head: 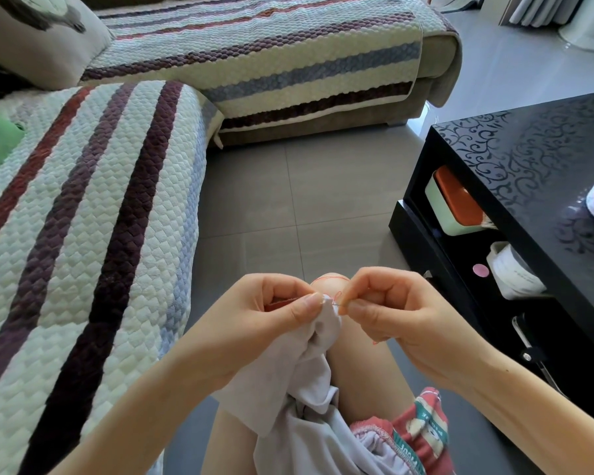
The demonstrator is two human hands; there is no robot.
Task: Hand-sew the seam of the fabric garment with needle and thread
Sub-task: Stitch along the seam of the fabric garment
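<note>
Along the left and back of the view runs a sofa under a quilted striped cover; a glossy black desk with a scroll pattern stands to the right, across grey floor tiles. Draped over the person's bare knee, the pale lilac garment rises to a bunched edge held up between both hands.

The left hand has its grip pressed together, thumb and forefinger pinching that edge. The right hand pinches the needle, whose point lies at or in the fabric just beside the left thumb. Red thread arches in a loose loop above the knee, between the two hands.

Risks, as I judge them:
- the slack loop may twist and knot if the needle is drawn through quickly;
- the needle point sits very close to the left thumb, so a hard push could prick it;
- the fabric edge is held by a small pinch and could slip, sending the stitch off the seam line.

Printed letters show on the red patterned shorts, but upside down and too small to read. Fine print on a white packet under the desk is also illegible.
</note>
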